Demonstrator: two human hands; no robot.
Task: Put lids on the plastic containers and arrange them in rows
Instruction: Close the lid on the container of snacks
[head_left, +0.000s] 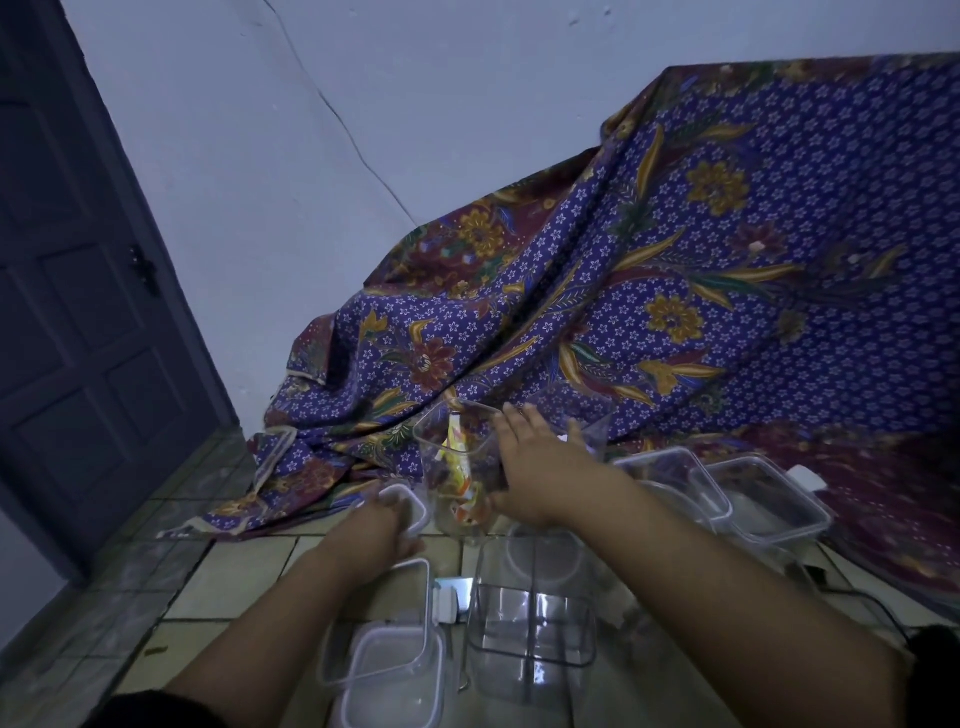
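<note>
A tall clear plastic container (457, 467) with orange and yellow packets inside stands on the tiled floor. My right hand (535, 467) is wrapped around its right side. My left hand (387, 525) grips a small clear lid (410, 501) just left of that container. A tall empty clear container (535, 613) stands nearer to me. Two flat lidded containers (389, 670) lie at the bottom centre, one overlapping the other. At right sit two more low clear containers (769, 499) with lids on.
A purple flowered cloth (675, 291) drapes over something bulky behind the containers and spreads onto the floor at right. A dark door (88, 312) is at left. A small white object (449, 605) lies between the near containers. A black cable (872, 605) runs at right.
</note>
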